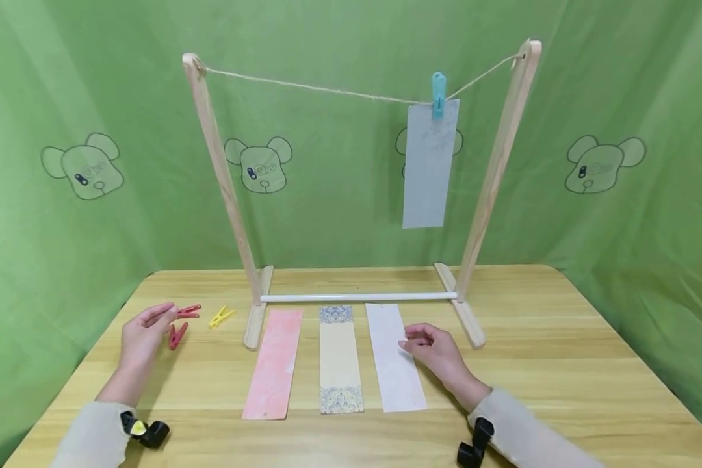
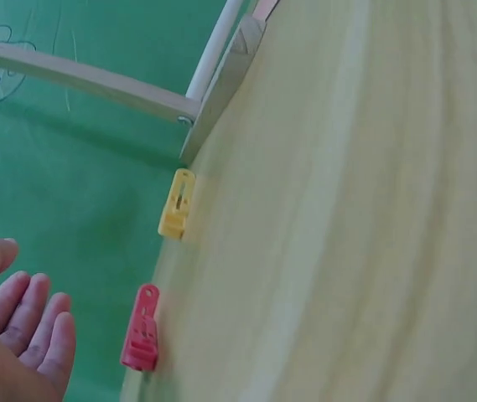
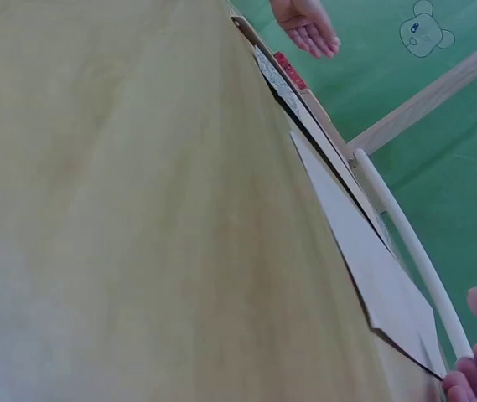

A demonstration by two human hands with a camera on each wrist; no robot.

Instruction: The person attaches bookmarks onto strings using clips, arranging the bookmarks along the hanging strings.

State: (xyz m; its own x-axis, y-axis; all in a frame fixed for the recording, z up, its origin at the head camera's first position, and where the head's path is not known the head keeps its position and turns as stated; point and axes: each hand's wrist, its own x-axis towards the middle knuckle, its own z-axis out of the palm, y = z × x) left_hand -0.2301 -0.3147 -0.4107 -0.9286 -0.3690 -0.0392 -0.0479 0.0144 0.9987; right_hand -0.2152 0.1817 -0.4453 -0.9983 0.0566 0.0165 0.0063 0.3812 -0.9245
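My left hand (image 1: 142, 337) is at the left of the table with fingers loosely bent and nothing in them. Just past its fingertips lie two red clothespins (image 1: 178, 335), with a yellow clothespin (image 1: 221, 316) further right. In the left wrist view the thumb stands apart from the fingers, beside a red clothespin (image 2: 142, 328). My right hand (image 1: 439, 354) is over the right edge of a white paper strip (image 1: 394, 364), fingers relaxed. The right wrist view has its fingertips (image 3: 464, 381) right at the strip's edge, thumb apart.
A pink strip (image 1: 273, 364) and a cream strip with blue patterned ends (image 1: 340, 354) lie left of the white one. Behind stands a wooden frame (image 1: 225, 182) with a white crossbar (image 1: 357, 298) and a string (image 1: 304, 85). A blue clothespin (image 1: 439, 94) holds a grey-white strip (image 1: 429, 169) there.
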